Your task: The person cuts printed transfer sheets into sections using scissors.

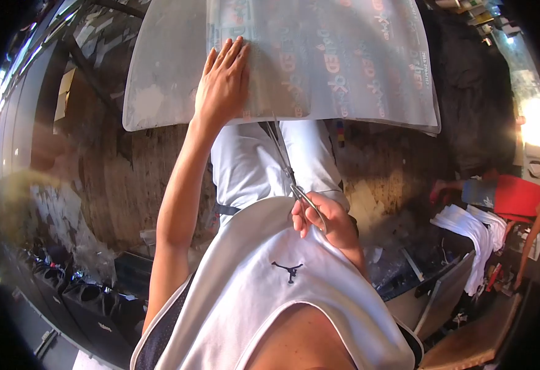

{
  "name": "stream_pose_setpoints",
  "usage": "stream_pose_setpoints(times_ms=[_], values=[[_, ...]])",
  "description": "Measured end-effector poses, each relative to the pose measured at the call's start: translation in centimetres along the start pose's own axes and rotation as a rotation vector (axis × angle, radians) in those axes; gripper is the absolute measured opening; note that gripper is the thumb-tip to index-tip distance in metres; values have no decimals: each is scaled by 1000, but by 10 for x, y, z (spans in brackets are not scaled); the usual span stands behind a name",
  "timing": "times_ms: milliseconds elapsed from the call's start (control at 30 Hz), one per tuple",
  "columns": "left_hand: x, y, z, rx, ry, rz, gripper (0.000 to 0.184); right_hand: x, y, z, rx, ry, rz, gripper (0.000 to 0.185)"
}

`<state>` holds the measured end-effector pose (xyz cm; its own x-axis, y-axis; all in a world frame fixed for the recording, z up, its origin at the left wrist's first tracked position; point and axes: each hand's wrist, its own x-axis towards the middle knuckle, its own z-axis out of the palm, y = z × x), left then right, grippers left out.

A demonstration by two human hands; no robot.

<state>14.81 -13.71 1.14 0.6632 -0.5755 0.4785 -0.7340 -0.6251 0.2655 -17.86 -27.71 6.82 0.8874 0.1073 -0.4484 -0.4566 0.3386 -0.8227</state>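
My left hand [224, 83] lies flat, fingers stretched out, on a large whitish translucent sheet [159, 80] with faint printed lettering. Under and beside its fingers is a greyer strip of printed sheet [276, 74]. My right hand [328, 219] has its fingers in the handles of a long pair of metal scissors [287, 166], close to my body. The blades point away from me, slightly parted, and their tips reach the near edge of the sheet. Whether the tips are above or below the sheet I cannot tell.
Worn brown flooring [134, 185] lies below. At the right a person in a red top [519, 197] is near a white cloth [467, 237] and brown boards [476, 330]. Dark bags [91, 308] stand at the lower left. Dark material [473, 92] borders the sheet's right side.
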Motion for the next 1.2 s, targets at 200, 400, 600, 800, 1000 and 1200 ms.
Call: stream_pose_setpoints(times_ms=[200, 400, 600, 800, 1000, 1200], values=[[-1, 1, 0, -11, 1, -3, 48, 1, -4, 1, 1, -21, -57, 49], [-1, -2, 2, 14, -4, -8, 48, 22, -5, 7, -32, 28, -58, 49], [-1, -2, 2, 10, -5, -20, 48, 45, -7, 15, -24, 94, -73, 46], [-2, 0, 0, -9, 9, -19, 48, 53, -9, 26, -45, 168, -78, 40], [-2, -2, 2, -2, 16, -26, 48, 60, 2, 35, 3, 192, -131, 41], [-4, -4, 9, 26, 34, -21, 48, 58, 3, 40, -16, 227, -156, 37]])
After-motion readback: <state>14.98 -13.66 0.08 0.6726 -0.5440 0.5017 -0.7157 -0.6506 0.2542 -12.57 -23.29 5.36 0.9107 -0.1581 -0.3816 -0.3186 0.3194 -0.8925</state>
